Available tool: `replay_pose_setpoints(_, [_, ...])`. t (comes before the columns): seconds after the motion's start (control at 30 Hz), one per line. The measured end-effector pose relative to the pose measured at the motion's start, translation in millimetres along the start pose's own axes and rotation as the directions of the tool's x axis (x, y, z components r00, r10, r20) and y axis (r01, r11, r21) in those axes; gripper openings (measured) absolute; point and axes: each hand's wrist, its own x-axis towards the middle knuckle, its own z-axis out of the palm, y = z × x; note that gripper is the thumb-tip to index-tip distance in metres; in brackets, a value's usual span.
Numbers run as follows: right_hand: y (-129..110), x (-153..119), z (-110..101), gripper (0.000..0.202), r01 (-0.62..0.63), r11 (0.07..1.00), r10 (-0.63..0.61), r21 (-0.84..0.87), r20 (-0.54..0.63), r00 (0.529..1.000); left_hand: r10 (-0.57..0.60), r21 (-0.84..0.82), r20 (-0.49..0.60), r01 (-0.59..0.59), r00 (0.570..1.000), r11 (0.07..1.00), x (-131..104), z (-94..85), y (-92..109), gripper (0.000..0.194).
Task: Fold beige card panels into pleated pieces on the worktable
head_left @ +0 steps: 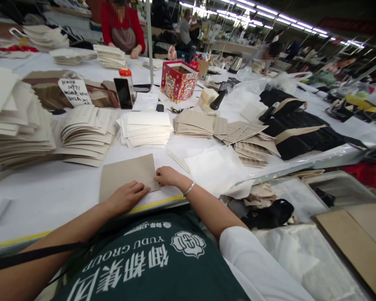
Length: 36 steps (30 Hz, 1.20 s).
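A beige rectangular panel [125,170], of fabric or card, lies on the white table close to its front edge. My left hand [128,196] rests on the panel's near part with fingers stretched out flat. At the right edge of the panel, my right hand [167,176] is closed, with its fingertips pinching that edge. Just beyond my right hand lie a narrow pale strip [179,161] and some thin white sheets [213,167]. Behind the panel sits a stack of white pieces [146,128].
Tall stacks of cream pieces [15,121] stand at left. Beige piles [194,123], a red patterned box [179,81], a phone [123,93] and black bags [297,129] spread across the table. A co-worker in red [122,29] stands opposite. Bins [338,186] are at right.
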Motion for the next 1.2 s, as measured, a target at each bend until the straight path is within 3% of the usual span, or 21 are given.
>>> replay_pose_setpoints(0.13, [3.0,4.8,-3.5,0.018,-0.03,0.986,0.016,0.162,0.084,0.996,-0.031,-0.007,-0.029,0.031,0.999,1.0,13.3,3.0,9.4,0.035])
replay_pose_setpoints(0.3, [9.6,14.8,-14.1,0.022,-0.124,0.908,0.013,0.399,0.271,0.963,-0.046,-0.046,-0.02,0.045,0.999,0.998,25.9,9.0,16.0,0.034])
replay_pose_setpoints(0.37, [13.6,20.3,-19.5,0.021,-0.117,0.894,-0.011,0.432,0.282,0.959,-0.037,-0.067,-0.037,0.035,0.999,0.997,25.0,10.2,14.5,0.033])
replay_pose_setpoints(0.53, [22.3,28.8,-20.7,0.021,-0.063,0.902,-0.03,0.427,0.208,0.978,-0.061,-0.17,-0.103,0.043,0.993,0.984,20.3,12.2,9.8,0.033])
replay_pose_setpoints(0.73, [25.2,25.9,-13.6,0.019,-0.006,0.917,-0.044,0.4,0.117,0.992,-0.241,-0.348,-0.061,0.205,0.969,0.915,35.4,8.2,10.7,0.036])
replay_pose_setpoints(0.8, [25.2,26.2,-13.4,0.019,-0.007,0.918,-0.046,0.395,0.125,0.991,-0.344,-0.335,-0.005,0.323,0.939,0.885,46.3,5.7,13.7,0.035])
replay_pose_setpoints(0.9, [26.1,28.4,-14.0,0.02,0.005,0.921,-0.062,0.39,0.134,0.989,-0.511,-0.226,0.081,0.515,0.856,0.827,60.2,3.0,19.0,0.031])
replay_pose_setpoints(0.97, [27.5,30.0,-14.8,0.02,0.014,0.921,-0.077,0.39,0.145,0.986,-0.549,-0.176,0.109,0.56,0.829,0.81,63.7,2.6,21.5,0.028])
replay_pose_setpoints(1.2, [25.3,32.1,-21.0,0.013,0.137,0.943,-0.199,0.302,0.186,0.962,-0.481,-0.197,0.003,0.472,0.877,0.859,52.4,9.9,23.7,0.018])
